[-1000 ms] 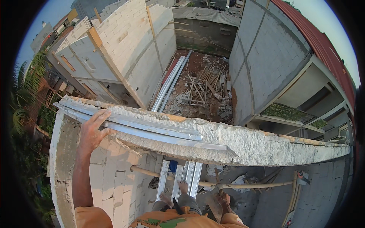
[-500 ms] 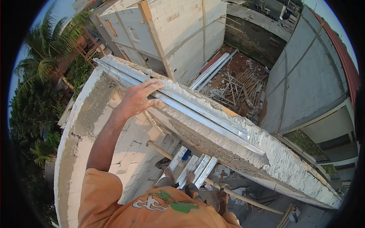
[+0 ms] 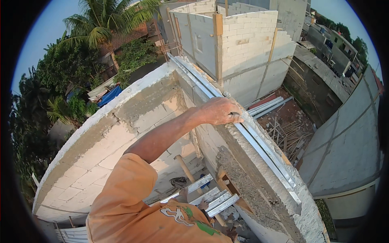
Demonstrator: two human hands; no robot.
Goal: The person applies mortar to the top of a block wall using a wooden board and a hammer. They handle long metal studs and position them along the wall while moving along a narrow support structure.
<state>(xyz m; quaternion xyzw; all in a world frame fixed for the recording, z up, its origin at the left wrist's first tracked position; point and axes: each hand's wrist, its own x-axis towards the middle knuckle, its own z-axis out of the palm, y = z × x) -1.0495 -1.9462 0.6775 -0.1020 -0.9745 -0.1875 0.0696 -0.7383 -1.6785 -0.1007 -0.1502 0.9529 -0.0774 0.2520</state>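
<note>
Two long, shiny metal channels lie side by side along the rough mortar top of a block wall. My left hand reaches across from the left and grips them near mid-length, its fingers curled down over them. Beyond the hand they run on to the wall's far corner. My right hand does not show. Below, my bare feet are partly visible beside pale metal planks.
Another block wall curves away on the left, joining at the far corner. A wooden pole crosses below. Outside lie pipes and a heap of timber scraps, far beneath the wall top. An unfinished block building stands opposite.
The view has swung left and shows more of the left wall and the palm. My left hand stays on the channels, its fingers now curled more closely over them.
</note>
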